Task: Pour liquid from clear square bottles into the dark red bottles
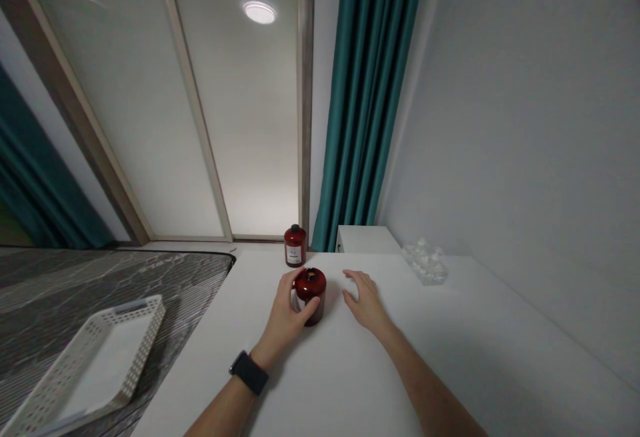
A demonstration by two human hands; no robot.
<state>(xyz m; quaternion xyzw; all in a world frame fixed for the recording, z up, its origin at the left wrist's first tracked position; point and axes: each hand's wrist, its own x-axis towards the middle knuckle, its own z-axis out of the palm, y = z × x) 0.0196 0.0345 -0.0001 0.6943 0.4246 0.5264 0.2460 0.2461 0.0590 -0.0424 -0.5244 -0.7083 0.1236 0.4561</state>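
My left hand (pixel 289 308), with a dark watch on its wrist, is wrapped round a dark red glass bottle (pixel 313 285) on the white table (pixel 345 377). The bottle stands upright, and its short neck shows an opening on top. Part of a pale label is hidden by my fingers. To the right of the bottle, my right hand (pixel 365 300) hovers apart from it, thumb and fingers spread with nothing between them. Farther back, near the table's far edge, stands a second red bottle (pixel 295 247) with a black cap and a white label.
A clear plastic or glass holder (pixel 425 262) sits at the back right by the grey wall (pixel 525 157). Beyond the table are a white cabinet (pixel 369 239) and a green curtain (pixel 365 104). A white perforated basket (pixel 135 357) lies lower left on a grey patterned surface (pixel 195 277).
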